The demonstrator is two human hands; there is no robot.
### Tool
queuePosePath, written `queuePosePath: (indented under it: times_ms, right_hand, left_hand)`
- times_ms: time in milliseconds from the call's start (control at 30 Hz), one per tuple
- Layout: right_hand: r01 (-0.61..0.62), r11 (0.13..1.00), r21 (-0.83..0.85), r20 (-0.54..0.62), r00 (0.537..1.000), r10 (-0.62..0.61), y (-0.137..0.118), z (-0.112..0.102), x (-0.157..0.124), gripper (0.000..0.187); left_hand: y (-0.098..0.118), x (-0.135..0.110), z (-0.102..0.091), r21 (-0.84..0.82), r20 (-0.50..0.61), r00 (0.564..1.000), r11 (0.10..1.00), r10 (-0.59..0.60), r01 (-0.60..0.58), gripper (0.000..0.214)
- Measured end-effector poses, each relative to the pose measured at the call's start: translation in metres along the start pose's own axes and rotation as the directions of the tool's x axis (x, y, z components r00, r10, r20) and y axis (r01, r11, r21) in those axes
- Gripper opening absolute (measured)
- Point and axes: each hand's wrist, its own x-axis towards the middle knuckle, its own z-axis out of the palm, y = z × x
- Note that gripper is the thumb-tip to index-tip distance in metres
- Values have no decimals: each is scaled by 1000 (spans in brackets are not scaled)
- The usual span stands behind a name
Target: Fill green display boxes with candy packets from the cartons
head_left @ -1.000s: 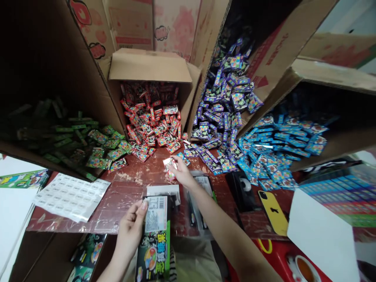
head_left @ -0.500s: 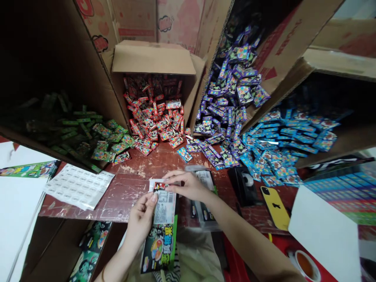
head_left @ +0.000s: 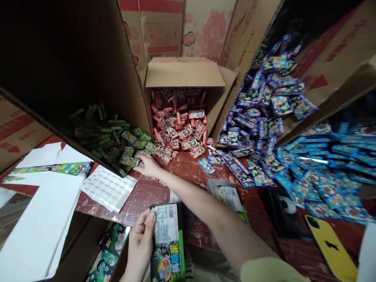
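Observation:
My left hand (head_left: 141, 239) grips the edge of a black and green candy pouch (head_left: 167, 250), thumb on the front. A white printed label covers the pouch's upper part, and its lower end runs out of view. Across the table reaches my right hand (head_left: 148, 166), fingers stretched out and thumb apart, at the near edge of the small green candy packets (head_left: 127, 158). Its fingertips meet one packet; a firm grip on it does not show. Beside them lie small red packets (head_left: 179, 133) spilling from a cardboard box (head_left: 185, 74).
Purple packets (head_left: 261, 121) and blue packets (head_left: 326, 176) spill from boxes at the right. A sticker sheet (head_left: 108, 188) lies left, near white card sheets (head_left: 44, 227). Another labelled pouch (head_left: 230, 197), a black item (head_left: 282, 213) and a yellow phone (head_left: 330, 246) lie at the right.
My right hand has left the pouch's top and moved left and forward to the green packets. My left hand keeps the pouch, now lower in view. The camera has turned left.

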Motion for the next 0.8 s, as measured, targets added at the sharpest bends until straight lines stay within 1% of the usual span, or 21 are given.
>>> queuePosePath:
  times_ms: [67, 100, 167, 200, 233, 300, 333, 400, 433, 467, 500, 567, 633, 700, 800]
  right_hand:
    - [5, 1000, -21, -5, 1000, -5, 3, 25, 21, 50]
    - [-1, 1000, -26, -13, 1000, 0, 7, 33, 27, 51]
    - [-16, 1000, -19, -20, 1000, 16, 19, 37, 31, 46]
    - [-24, 1000, -7, -18, 1000, 24, 27, 34, 28, 42]
    - [-34, 999, 9, -16, 999, 34, 36, 26, 23, 38]
    - [-58, 997, 43, -15, 998, 58, 55, -3, 1, 33]
    - [-72, 996, 50, -22, 997, 73, 63, -23, -15, 32]
    - [-98, 991, 88, -32, 994, 101, 71, -70, -54, 32]
    - [-105, 986, 128, -27, 994, 109, 71, -95, -75, 32]
    - [-112, 969, 221, -14, 993, 118, 66, -117, -96, 34]
    - [-127, 942, 312, -24, 990, 141, 59, -138, -115, 36]
    - [-151, 875, 460, -79, 975, 210, 37, -166, -146, 37]
    - [-146, 837, 527, -155, 952, 264, 14, -178, -165, 34]
    - [-121, 833, 540, -201, 942, 267, -4, -177, -175, 34]
    - [-115, 868, 484, -168, 961, 221, -16, -168, -180, 38]
  left_hand:
    - [2, -3, -3, -15, -54, 999, 1000, 9, -10, 48]
    - [3, -4, -4, -19, -75, 997, 1000, 20, -22, 47]
    - [5, -4, -3, -9, -92, 994, 999, 52, -53, 45]
    - [6, -3, -2, 0, -88, 994, 998, 66, -66, 44]
    - [7, -2, -2, 8, -79, 994, 997, 75, -74, 44]
    - [7, 3, 1, 19, -54, 996, 998, 69, -68, 44]
    - [7, 7, 2, 16, -34, 998, 999, 49, -48, 44]
    - [3, 13, 6, 3, 36, 999, 1000, -17, 17, 46]
    - [1, 16, 8, 1, 86, 995, 999, -53, 54, 47]
    - [-2, 19, 11, 3, 140, 987, 997, -82, 82, 48]
    - [-6, 21, 15, 9, 191, 977, 995, -97, 97, 49]
    - [-12, 22, 23, 40, 266, 959, 995, -96, 88, 49]
    - [-16, 21, 31, 75, 297, 952, 996, -73, 53, 47]
    - [-17, 16, 39, 111, 326, 943, 993, -68, 34, 45]
    - [-14, 9, 45, 129, 376, 924, 992, -67, 19, 46]
